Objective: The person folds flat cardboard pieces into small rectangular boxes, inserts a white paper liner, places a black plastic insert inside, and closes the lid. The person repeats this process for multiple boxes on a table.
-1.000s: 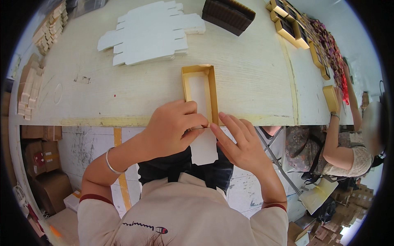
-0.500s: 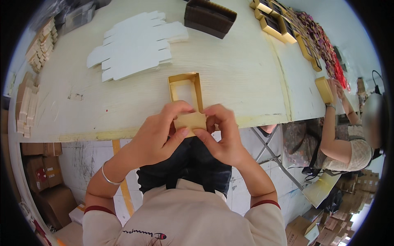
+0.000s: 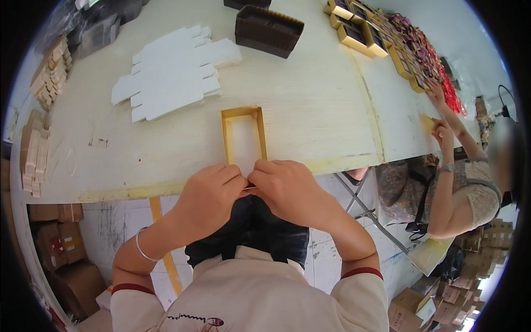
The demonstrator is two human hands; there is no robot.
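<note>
A gold cardboard box [image 3: 262,128] with a white inner bottom lies open on the table near its front edge. My left hand [image 3: 213,191] and my right hand [image 3: 285,185] meet at the box's near end, with fingers curled over the wall there. Both thumbs are hidden beneath the hands, and most of that near wall is covered. The fingertips of the two hands almost touch each other. Beyond the box, to the left, lies a stack of flat white die-cut cardboard blanks [image 3: 174,74].
Dark brown plastic trays [image 3: 268,32] are stacked at the back. Folded pale cardboard strips [image 3: 36,152] line the left edge. Filled gold boxes [image 3: 362,39] and a pile of red and purple packets [image 3: 420,50] lie far right, where a co-worker [image 3: 462,193] sits. Cartons [image 3: 72,238] stand under the table.
The near flap, upright between my hands before, is now folded over the near wall and covered by my fingers. The co-worker's hand has reached toward the filled boxes.
</note>
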